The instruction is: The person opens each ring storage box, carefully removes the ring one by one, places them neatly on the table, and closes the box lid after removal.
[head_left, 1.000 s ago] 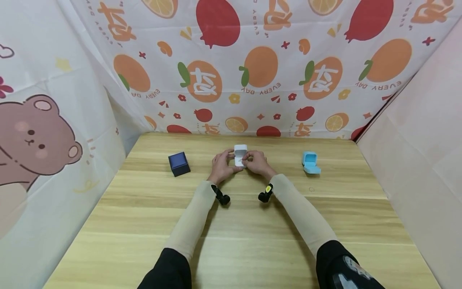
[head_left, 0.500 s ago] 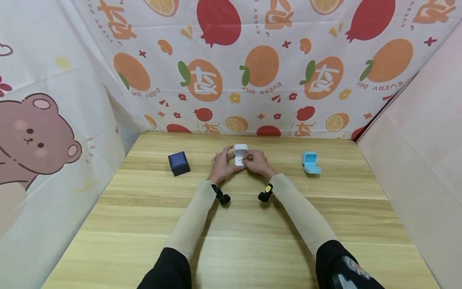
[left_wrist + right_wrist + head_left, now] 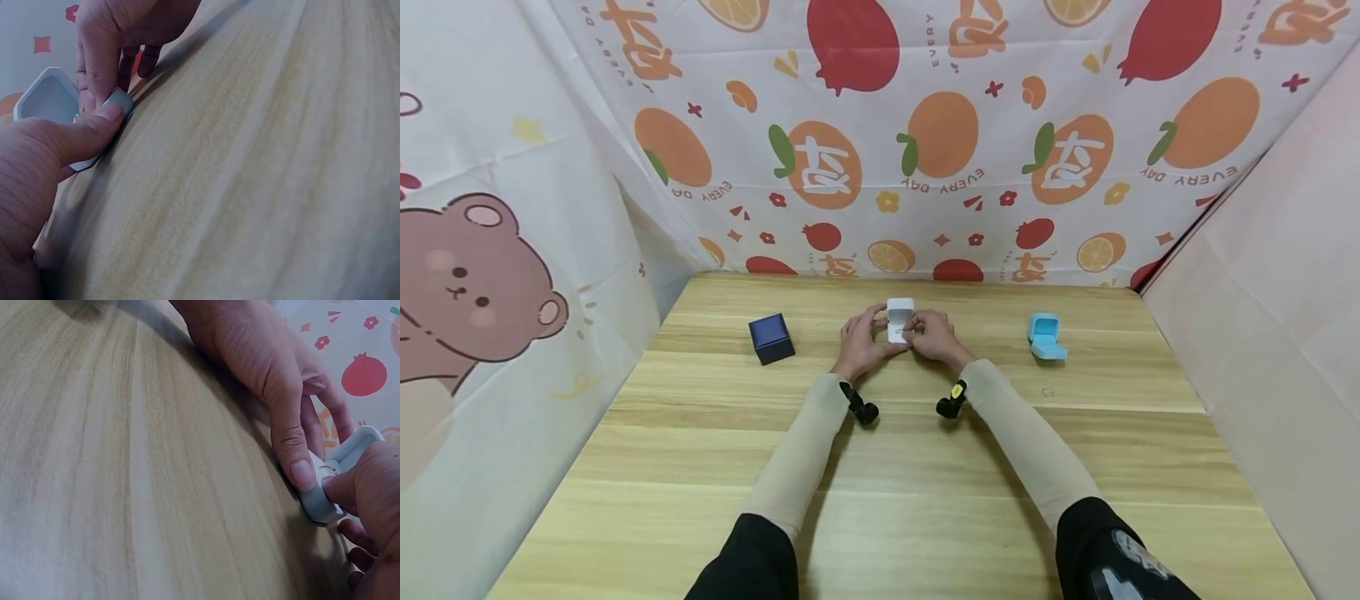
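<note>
A small white ring box (image 3: pixel 900 310) stands on the table with its lid raised. My left hand (image 3: pixel 862 343) grips the box's base from the left, its thumb (image 3: pixel 302 474) along the front and its fingers behind. From the right, my right hand (image 3: pixel 934 337) reaches into the box, thumb and forefinger pinched together at a ring (image 3: pixel 332 468) in the cushion. Only a thin shiny part of the ring shows; the fingertips cover the rest. In the left wrist view the raised lid (image 3: pixel 47 100) stands behind the fingers.
A closed dark blue box (image 3: pixel 771 339) sits to the left on the wooden table (image 3: pixel 895 500). An open light blue ring box (image 3: pixel 1046 337) stands to the right. A fruit-print cloth (image 3: pixel 880 192) hangs behind the table's far edge.
Both hands stay at the white ring box in nearly the same pose. The head view shifts very slightly; nothing else visibly moves.
</note>
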Available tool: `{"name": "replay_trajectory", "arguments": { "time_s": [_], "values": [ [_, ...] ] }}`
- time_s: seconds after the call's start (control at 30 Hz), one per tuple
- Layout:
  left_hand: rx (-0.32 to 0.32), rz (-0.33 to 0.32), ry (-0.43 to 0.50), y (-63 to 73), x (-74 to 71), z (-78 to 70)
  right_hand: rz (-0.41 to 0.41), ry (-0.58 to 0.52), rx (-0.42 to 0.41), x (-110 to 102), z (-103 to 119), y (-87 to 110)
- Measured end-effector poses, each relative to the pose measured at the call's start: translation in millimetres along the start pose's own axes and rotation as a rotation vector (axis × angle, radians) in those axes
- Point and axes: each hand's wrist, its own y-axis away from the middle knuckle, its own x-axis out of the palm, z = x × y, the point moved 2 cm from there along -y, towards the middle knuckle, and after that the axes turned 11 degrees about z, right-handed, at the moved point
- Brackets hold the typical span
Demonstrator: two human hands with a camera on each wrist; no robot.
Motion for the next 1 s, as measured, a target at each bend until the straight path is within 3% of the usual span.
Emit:
{"name": "replay_trajectory", "arguments": {
  "time_s": [0.6,1.0],
  "values": [
    [-0.019,0.002,0.005,1.2,-1.2,-3.3,0.008,-0.014,-0.001,4.5,-3.0,0.0],
    [-0.03,0.002,0.008,1.5,-0.9,-3.4,-0.042,-0.015,-0.023,2.6,-1.2,0.5]
  ]
}}
